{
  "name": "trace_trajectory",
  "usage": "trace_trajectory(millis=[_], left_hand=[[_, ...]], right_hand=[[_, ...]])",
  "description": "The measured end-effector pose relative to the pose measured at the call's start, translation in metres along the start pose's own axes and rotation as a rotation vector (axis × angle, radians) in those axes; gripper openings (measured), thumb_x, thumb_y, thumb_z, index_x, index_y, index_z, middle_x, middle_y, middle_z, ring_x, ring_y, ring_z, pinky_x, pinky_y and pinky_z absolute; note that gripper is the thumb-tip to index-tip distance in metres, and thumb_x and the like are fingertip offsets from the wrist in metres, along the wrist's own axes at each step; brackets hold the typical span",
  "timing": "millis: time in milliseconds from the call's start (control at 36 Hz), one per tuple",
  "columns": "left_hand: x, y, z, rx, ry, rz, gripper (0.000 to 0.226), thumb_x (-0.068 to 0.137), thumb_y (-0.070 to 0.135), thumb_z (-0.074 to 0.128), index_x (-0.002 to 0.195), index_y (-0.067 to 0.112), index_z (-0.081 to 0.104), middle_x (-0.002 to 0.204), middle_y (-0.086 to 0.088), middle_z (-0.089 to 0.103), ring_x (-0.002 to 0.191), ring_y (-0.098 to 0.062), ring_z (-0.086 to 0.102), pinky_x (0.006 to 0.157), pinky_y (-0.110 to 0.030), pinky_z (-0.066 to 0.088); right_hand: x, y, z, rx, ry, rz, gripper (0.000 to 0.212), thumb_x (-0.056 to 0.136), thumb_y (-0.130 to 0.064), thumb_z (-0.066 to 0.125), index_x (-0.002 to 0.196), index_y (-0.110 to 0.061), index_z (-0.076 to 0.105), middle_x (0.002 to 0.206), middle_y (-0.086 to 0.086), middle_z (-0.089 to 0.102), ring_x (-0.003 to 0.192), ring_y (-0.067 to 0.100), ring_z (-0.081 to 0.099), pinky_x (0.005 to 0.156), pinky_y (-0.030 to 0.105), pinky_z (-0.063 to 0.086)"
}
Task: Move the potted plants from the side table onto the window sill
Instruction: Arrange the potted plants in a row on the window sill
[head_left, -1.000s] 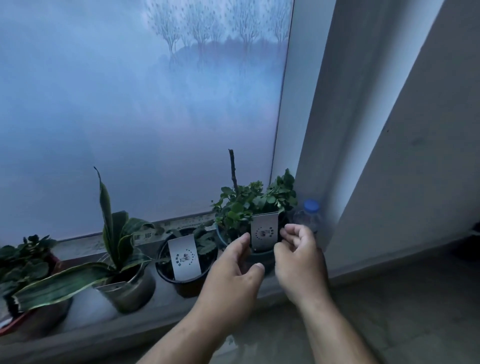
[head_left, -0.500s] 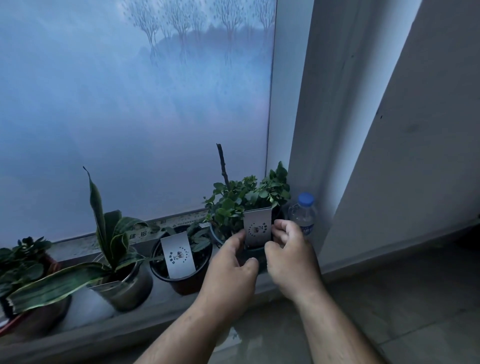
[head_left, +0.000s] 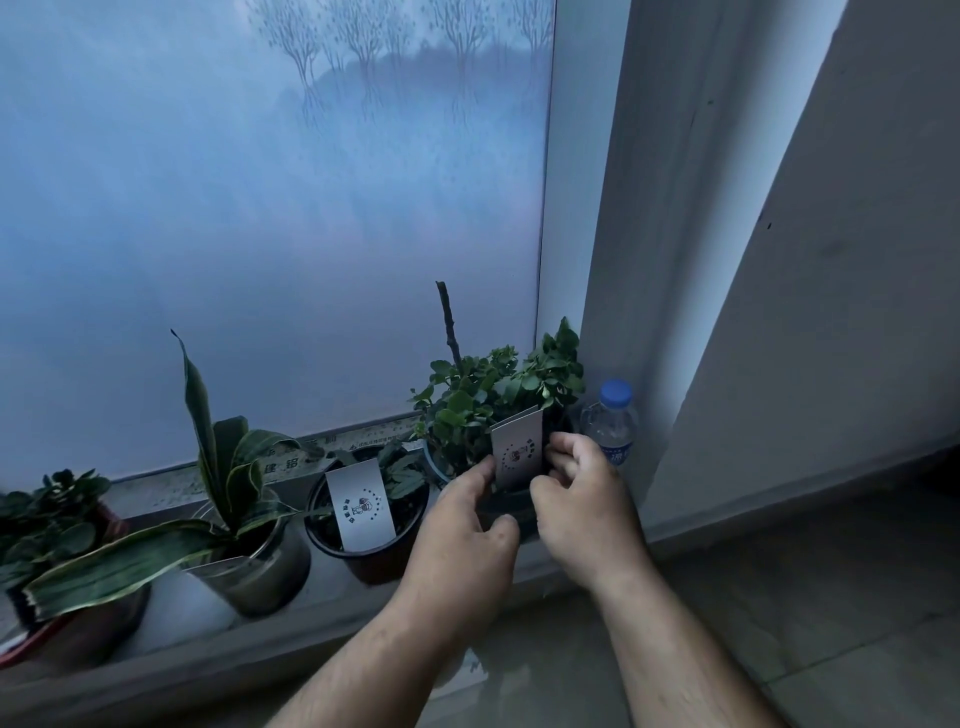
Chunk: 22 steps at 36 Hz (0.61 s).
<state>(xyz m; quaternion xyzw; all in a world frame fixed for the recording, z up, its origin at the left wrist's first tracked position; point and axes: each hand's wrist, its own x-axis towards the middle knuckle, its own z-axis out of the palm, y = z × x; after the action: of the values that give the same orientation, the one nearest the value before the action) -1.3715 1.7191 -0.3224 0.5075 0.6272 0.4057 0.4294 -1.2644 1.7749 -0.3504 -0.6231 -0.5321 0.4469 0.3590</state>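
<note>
Grey stone window sill (head_left: 171, 603) under frosted tree-print window (head_left: 260, 208); left hand (head_left: 457, 540) and right hand (head_left: 582, 499) grip bushy green potted plant (head_left: 483, 405).

This looks like a room in a home, seen at a low window. A row of potted plants stands on the sill (head_left: 171, 618): a snake plant (head_left: 228, 467) in a metal pot, a black pot (head_left: 374, 540) with a white card, a bushy plant (head_left: 493, 395) and a red pot (head_left: 72, 634) at the far left. The pane (head_left: 260, 234) is frosted and printed with bare trees near its top. A water bottle (head_left: 613, 426) with a blue cap stands in the corner by the white frame (head_left: 587, 208). A plain wall (head_left: 857, 260) and a tiled floor (head_left: 805, 597) lie to the right. The light is dim and bluish.
</note>
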Motion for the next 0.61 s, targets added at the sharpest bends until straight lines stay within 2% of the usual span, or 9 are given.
trace_trajectory(millis=[56,139,194,250,361,417,500,528,611], left_hand=[[0.002,-0.001,0.001,0.013,0.015,-0.008,0.061,0.091,-0.005,0.051,0.093,0.055,0.058,0.094,0.04,0.068,0.095,0.015,0.064,0.081,-0.008,0.051],[0.005,-0.004,0.003,0.039,0.061,0.014,0.062,0.085,0.0,0.052,0.111,0.056,0.061,0.115,0.017,0.069,0.104,0.0,0.067,0.094,-0.028,0.056],[0.006,-0.004,0.003,0.044,0.069,0.031,0.065,0.083,0.002,0.051,0.112,0.059,0.06,0.118,0.014,0.068,0.106,-0.005,0.066,0.095,-0.033,0.056],[0.009,-0.004,0.003,0.064,0.067,0.03,0.064,0.082,0.001,0.051,0.108,0.059,0.061,0.116,0.014,0.069,0.105,-0.005,0.067,0.094,-0.032,0.056],[0.014,-0.004,0.001,0.096,0.031,0.012,0.062,0.079,0.001,0.05,0.116,0.048,0.063,0.114,0.01,0.07,0.103,-0.006,0.067,0.093,-0.034,0.057],[0.017,-0.003,0.0,0.112,0.027,-0.006,0.059,0.08,0.001,0.05,0.114,0.047,0.064,0.114,0.009,0.07,0.101,-0.006,0.068,0.089,-0.032,0.059],[0.016,-0.003,-0.002,0.122,0.032,-0.011,0.057,0.083,-0.002,0.05,0.099,0.052,0.06,0.109,0.011,0.07,0.09,-0.002,0.068,0.076,-0.018,0.057],[0.015,-0.003,-0.002,0.126,0.037,-0.012,0.057,0.083,-0.001,0.051,0.098,0.053,0.057,0.11,0.012,0.07,0.09,-0.003,0.068,0.076,-0.017,0.057],[0.013,-0.009,-0.003,0.127,0.036,-0.021,0.056,0.083,0.003,0.051,0.11,0.052,0.057,0.114,0.011,0.067,0.085,-0.009,0.064,0.072,-0.018,0.051]], right_hand=[[-0.001,-0.001,0.001,-0.006,0.002,-0.008,0.047,0.087,-0.009,0.056,0.132,-0.027,0.056,0.117,-0.014,0.065,0.111,0.006,0.064,0.094,0.023,0.05],[-0.002,-0.002,0.002,-0.032,0.017,-0.041,0.047,0.084,-0.011,0.056,0.128,-0.03,0.058,0.114,-0.016,0.069,0.108,0.004,0.066,0.094,0.028,0.054],[-0.003,-0.002,0.002,-0.042,0.015,-0.047,0.049,0.083,-0.013,0.056,0.129,-0.031,0.059,0.112,-0.016,0.07,0.106,0.003,0.066,0.095,0.029,0.055],[-0.003,-0.002,0.002,-0.043,0.008,-0.037,0.052,0.082,-0.015,0.056,0.13,-0.033,0.059,0.109,-0.017,0.07,0.105,0.003,0.066,0.095,0.031,0.056],[-0.002,-0.001,0.004,-0.046,0.005,-0.032,0.057,0.077,-0.021,0.054,0.131,-0.035,0.059,0.106,-0.017,0.072,0.103,0.002,0.067,0.094,0.034,0.057],[-0.002,-0.001,0.004,-0.049,0.005,-0.037,0.052,0.079,-0.019,0.055,0.128,-0.035,0.06,0.103,-0.019,0.071,0.101,0.001,0.067,0.091,0.031,0.057],[0.0,0.001,0.003,-0.036,0.013,-0.042,0.049,0.083,-0.014,0.056,0.127,-0.035,0.06,0.097,-0.022,0.069,0.097,-0.002,0.066,0.083,0.023,0.054],[0.001,0.002,0.003,-0.031,0.015,-0.047,0.05,0.083,-0.014,0.055,0.129,-0.033,0.06,0.097,-0.022,0.068,0.098,-0.003,0.065,0.082,0.021,0.052],[0.002,0.003,0.003,-0.034,0.009,-0.05,0.051,0.085,-0.013,0.055,0.132,-0.032,0.059,0.097,-0.022,0.067,0.099,-0.003,0.064,0.083,0.02,0.05]])
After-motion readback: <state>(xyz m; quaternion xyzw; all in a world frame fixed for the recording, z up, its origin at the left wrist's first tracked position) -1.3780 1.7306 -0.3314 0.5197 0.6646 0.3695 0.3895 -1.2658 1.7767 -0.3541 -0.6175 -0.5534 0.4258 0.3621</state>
